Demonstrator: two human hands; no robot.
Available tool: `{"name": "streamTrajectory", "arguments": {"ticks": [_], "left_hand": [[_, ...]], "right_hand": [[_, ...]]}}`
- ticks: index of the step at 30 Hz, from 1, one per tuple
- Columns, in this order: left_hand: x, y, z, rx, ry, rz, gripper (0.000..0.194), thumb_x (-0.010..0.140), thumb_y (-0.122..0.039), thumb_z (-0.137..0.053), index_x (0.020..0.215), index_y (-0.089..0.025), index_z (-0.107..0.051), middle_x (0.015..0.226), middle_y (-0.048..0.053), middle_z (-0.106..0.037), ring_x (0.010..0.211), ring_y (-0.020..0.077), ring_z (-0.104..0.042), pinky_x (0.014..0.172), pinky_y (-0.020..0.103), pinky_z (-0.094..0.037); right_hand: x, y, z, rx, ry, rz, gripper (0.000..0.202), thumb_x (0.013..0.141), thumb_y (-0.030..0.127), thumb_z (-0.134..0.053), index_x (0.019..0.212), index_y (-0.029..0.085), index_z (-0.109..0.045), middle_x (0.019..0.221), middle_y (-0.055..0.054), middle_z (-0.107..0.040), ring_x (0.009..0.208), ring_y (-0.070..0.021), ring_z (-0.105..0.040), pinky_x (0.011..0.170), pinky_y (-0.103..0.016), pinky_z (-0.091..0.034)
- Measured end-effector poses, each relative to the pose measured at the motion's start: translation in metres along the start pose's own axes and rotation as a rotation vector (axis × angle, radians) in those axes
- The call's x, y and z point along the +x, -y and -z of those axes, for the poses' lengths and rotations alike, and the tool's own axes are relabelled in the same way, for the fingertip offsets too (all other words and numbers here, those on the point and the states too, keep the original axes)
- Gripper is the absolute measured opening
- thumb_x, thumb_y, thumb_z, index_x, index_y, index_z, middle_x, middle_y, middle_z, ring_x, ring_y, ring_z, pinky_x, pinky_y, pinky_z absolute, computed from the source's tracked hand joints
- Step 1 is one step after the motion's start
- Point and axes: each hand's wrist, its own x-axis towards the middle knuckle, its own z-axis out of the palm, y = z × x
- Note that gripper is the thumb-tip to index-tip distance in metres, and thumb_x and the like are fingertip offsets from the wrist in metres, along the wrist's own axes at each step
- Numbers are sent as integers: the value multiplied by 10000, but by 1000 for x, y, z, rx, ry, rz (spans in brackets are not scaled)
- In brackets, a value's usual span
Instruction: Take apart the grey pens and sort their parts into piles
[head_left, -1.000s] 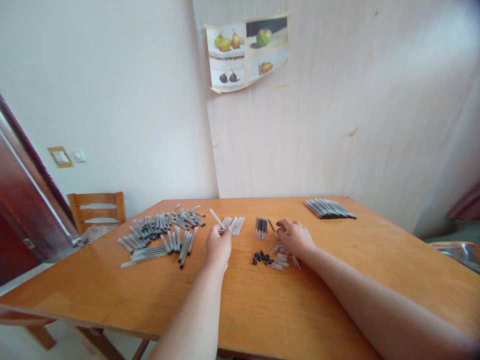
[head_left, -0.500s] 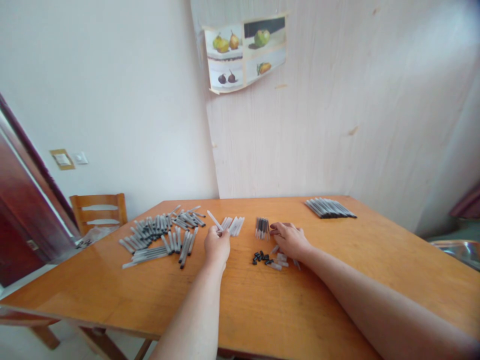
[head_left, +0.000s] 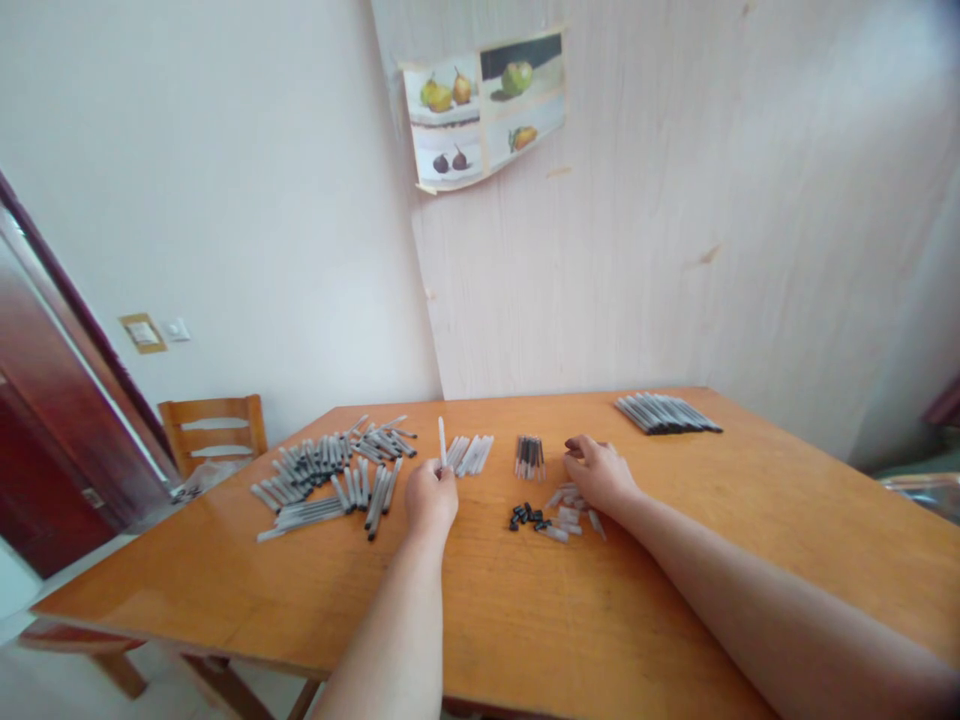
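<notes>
My left hand (head_left: pixel 432 494) pinches a whitish pen barrel (head_left: pixel 442 441), which points up and away. Just right of it lies a row of clear barrels (head_left: pixel 474 455). Dark refills (head_left: pixel 530 456) lie side by side in the middle. My right hand (head_left: pixel 602 474) hovers or rests right of the refills, fingers bent; whether anything is between its fingertips is too small to tell. Clear caps (head_left: pixel 568 520) lie below this hand, partly under it, beside small black plugs (head_left: pixel 526 516).
Many grey pens with black ends (head_left: pixel 330 470) spread over the left of the wooden table (head_left: pixel 540 620). A fanned row of pens (head_left: pixel 664 413) lies at the back right. A wooden chair (head_left: pixel 214 437) stands beyond the left edge.
The barrel in my left hand has turned from leaning left to nearly upright in view. My right hand has shifted right, away from the refills. The camera view has shifted slightly.
</notes>
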Motion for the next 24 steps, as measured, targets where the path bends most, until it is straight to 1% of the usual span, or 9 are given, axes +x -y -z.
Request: {"name": "streamTrajectory", "arguments": {"ticks": [4,9,12,18,24], "left_hand": [[1,0,5,111,-2,-27,170,771,-229,-582,886,-179,-696,851,116,-705,887,250,-645,756,294,-433],[3,-7,9,237,-23,-63,225,820,-184,-531,1006,-146,-651,1008,131,-696,964,220,-636,810,272,-431],[4,-11,11,312,-12,-81,196,832,-184,-510,965,-150,-651,995,132,-696,967,228,-633,803,279,-429],[8,-20,9,418,47,-113,178,831,-187,-502,877,-159,-672,925,141,-704,900,243,-645,738,286,-418],[19,-25,4,509,75,-144,205,832,-195,-492,889,-173,-688,923,139,-710,898,233,-651,725,272,-417]], "right_hand": [[3,-5,-1,9,-53,-70,374,852,326,-468,1164,189,-622,1136,-73,-684,1145,-250,-525,924,-341,-383],[5,-9,-2,57,-79,-117,366,852,316,-461,1143,184,-638,1141,-74,-682,1134,-243,-538,919,-324,-398],[6,-10,-2,91,-77,-122,364,849,306,-454,1133,183,-645,1126,-74,-686,1134,-231,-540,919,-316,-404],[8,-11,-4,112,-75,-128,365,844,293,-455,1132,188,-651,1116,-74,-687,1131,-225,-541,919,-308,-407],[8,-11,-5,113,-77,-136,358,851,296,-451,1126,190,-655,1093,-74,-694,1103,-231,-552,912,-311,-410]]}}
